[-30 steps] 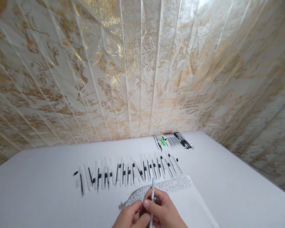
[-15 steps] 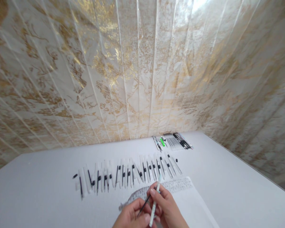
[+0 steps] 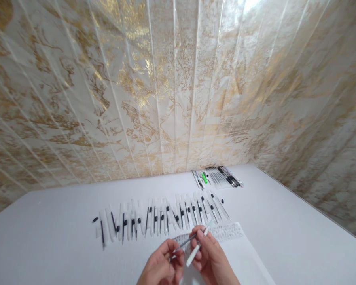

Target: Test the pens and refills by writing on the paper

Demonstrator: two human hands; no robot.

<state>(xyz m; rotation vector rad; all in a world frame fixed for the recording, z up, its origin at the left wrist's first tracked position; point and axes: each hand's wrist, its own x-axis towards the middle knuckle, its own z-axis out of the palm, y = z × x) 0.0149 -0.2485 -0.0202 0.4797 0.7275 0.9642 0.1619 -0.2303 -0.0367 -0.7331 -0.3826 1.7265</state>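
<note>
My right hand [image 3: 209, 251] is closed around a pale green-white pen barrel [image 3: 193, 255], which slants down toward me with its lighter end pointing up and away. A thin dark pen refill [image 3: 184, 243] crosses from the right fingertips to my left hand [image 3: 163, 263], whose fingers are curled at its lower end. Something small and dark shows between the left thumb and fingers, too small to name. Beneath the hands lies a sheet of paper [image 3: 240, 253] with a printed or patterned band [image 3: 228, 232] along its far edge, partly covered by the hands.
Across the white table [image 3: 62, 237] runs a row of clear pen barrels, dark refills and black caps [image 3: 156, 217]. At the back right lie several pens [image 3: 233, 180], grey refills [image 3: 216, 177] and a bright green piece [image 3: 204, 177]. Gold-patterned sheeting [image 3: 154, 87] hangs behind.
The pen barrel and the refill have tilted closer to level. My left hand has moved slightly left and away from the barrel's lower end.
</note>
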